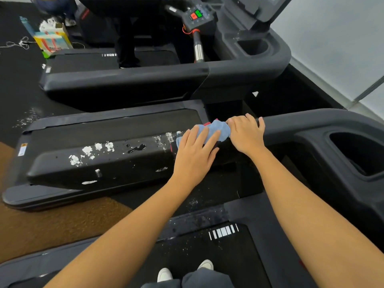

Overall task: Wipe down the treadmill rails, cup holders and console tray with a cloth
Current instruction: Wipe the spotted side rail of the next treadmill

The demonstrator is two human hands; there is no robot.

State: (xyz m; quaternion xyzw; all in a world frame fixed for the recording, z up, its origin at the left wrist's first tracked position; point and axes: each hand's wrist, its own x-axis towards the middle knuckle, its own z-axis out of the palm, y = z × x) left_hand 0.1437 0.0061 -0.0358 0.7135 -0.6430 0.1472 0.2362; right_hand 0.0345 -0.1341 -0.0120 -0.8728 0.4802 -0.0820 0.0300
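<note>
1. We found the left hand (195, 154) laid flat on the cloth (216, 129). Its fingers were straight and a little spread, pressing down rather than pinching.
2. The right hand (246, 135) sat just beside it. Its fingers were curled over the cloth's right end and bunched it, with the thumb standing apart.
3. The cloth was blue and crumpled. It lay on top of the left rail (104, 163), close to where the rail meets the console body, under and between both hands.
4. To the left of the cloth the rail carried white blobs (87, 150) and wet smears. The nearest of these were just beside the left fingertips, and the rest trailed off toward the rail's far end.
5. We judged the step in hand to be the rail wipe, and early in it, since most of the mess was unwiped. The cup holder (353, 154) on our right was too dark for us to tell whether it was clean.
6. The next move seemed to call for a firm, even sweep leftward through the blobs. The cloth would need to be kept flat so it lifted the residue rather than pushing it off the edge. The belt (207, 256) below already showed white specks.
7. Farther out stood a second treadmill (124, 80), and a bag (52, 40) sat on the floor beyond it.
</note>
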